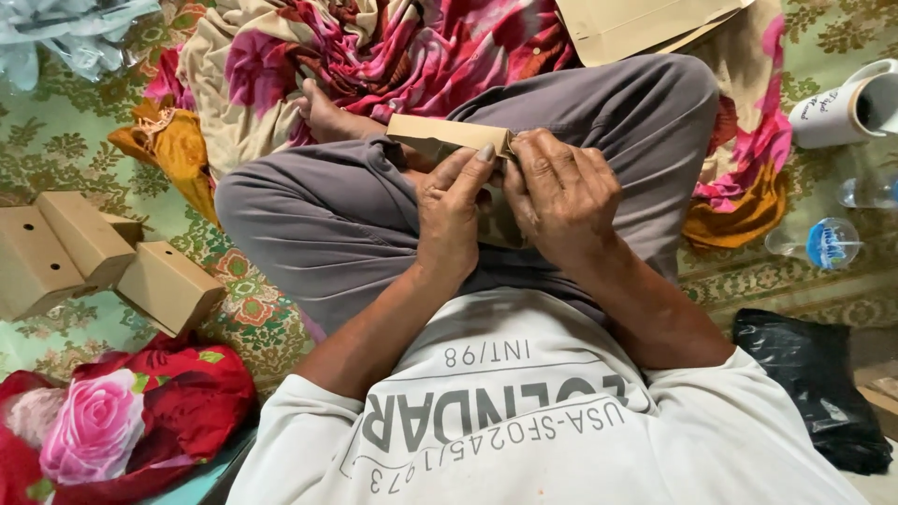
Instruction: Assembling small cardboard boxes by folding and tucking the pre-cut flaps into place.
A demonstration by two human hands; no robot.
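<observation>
I sit cross-legged in grey trousers on a patterned floor mat. Both hands hold a flat brown cardboard piece (pixel 447 137) over my lap, partly folded. My left hand (pixel 451 217) grips its near edge, fingers pressed along the fold. My right hand (pixel 559 191) pinches the right end of the same piece, thumb and fingers closed on it. The lower part of the cardboard is hidden behind my hands.
Several folded brown cardboard boxes (pixel 86 252) lie at the left. A floral blanket (pixel 374 56) and flat cardboard sheets (pixel 645 23) lie ahead. A paper roll (pixel 847 108), a plastic bottle (pixel 823 241) and a black bag (pixel 814 383) are at the right; a rose-print cloth (pixel 112 421) is near left.
</observation>
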